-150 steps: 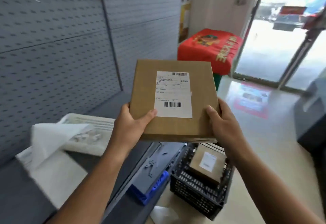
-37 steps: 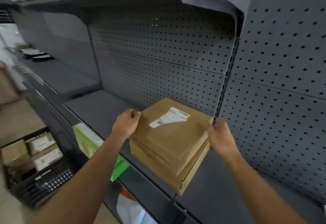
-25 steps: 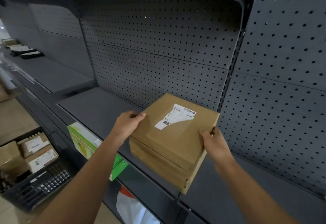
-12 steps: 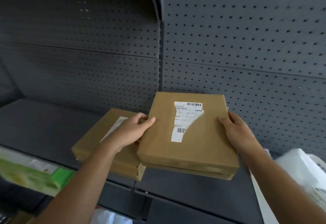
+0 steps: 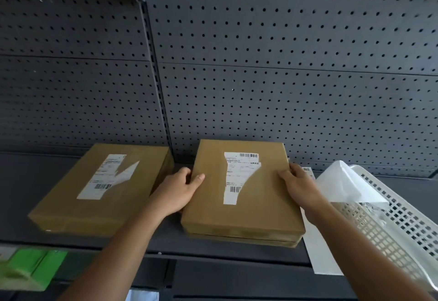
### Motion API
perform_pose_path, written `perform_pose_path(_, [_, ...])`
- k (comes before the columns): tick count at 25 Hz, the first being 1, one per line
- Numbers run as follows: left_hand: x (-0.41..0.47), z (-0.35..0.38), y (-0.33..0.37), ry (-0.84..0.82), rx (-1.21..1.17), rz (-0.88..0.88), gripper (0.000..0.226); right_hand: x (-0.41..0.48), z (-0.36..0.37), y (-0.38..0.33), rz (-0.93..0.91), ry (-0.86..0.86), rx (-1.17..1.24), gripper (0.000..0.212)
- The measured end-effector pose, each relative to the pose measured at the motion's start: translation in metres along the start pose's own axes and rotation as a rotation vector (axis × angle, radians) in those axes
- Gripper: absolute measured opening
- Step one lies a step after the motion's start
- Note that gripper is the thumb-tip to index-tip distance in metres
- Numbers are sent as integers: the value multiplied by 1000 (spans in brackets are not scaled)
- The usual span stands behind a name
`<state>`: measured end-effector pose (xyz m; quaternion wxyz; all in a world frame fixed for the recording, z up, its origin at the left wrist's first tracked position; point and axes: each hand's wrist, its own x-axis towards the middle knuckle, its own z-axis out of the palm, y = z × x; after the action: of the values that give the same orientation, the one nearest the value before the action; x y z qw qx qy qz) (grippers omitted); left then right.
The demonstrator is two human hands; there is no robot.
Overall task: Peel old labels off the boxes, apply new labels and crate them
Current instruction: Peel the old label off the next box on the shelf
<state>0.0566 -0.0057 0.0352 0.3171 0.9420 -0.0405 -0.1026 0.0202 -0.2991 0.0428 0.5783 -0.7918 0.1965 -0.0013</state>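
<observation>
The left box (image 5: 102,189) and right box (image 5: 260,205) lie side by side on the shelf (image 5: 23,182), basket (image 5: 403,224) rightmost.

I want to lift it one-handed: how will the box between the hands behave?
Probably stiff: the box shows flat faces where the left hand and right hand grip it. Flat and low, it should not tip. It may slide on the lower box.

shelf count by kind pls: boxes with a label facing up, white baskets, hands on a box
boxes with a label facing up: 2 (left box, right box)
white baskets: 1 (basket)
hands on a box: 2 (left hand, right hand, both gripping the right box)
total: 5
</observation>
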Motion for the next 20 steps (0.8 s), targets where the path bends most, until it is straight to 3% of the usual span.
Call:
perform_pose_path(9, [2, 28, -17, -35, 32, -83, 71, 20, 14, 37, 17, 53, -179, 47])
perform_pose_path(12, [5, 28, -14, 46, 60, -66, 65, 22, 11, 36, -130, 176, -350, 44])
perform_pose_path(15, [11, 29, -8, 182, 39, 65, 57, 21, 12, 27, -334, 268, -485, 26])
perform_pose_path(20, [30, 39, 5, 288, 36, 301, 41, 41, 43, -1, -684, 144, -646, 8])
